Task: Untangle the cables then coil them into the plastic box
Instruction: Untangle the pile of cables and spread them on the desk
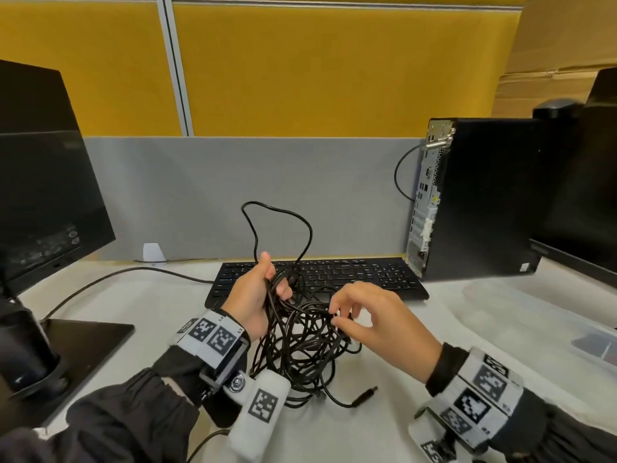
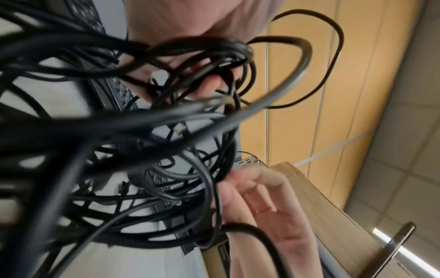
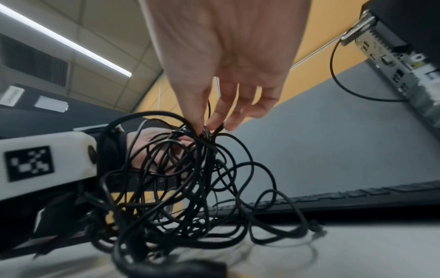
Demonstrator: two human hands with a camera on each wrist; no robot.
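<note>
The left hand (image 1: 252,295), nearest, grips a bunch of strands at the top of the cables (image 1: 300,349); the tangle hangs from it onto the desk (image 1: 434,329); the right hand (image 1: 370,315), just beside it, pinches one strand; a free plug (image 1: 365,396) lies toward the person, below both hands; the box (image 1: 597,345) sits well right.

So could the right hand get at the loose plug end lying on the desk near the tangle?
Probably yes. The plug end lies bare on the desk, below the right hand. But that hand is pinching a strand of the cable tangle and must let go first.
</note>
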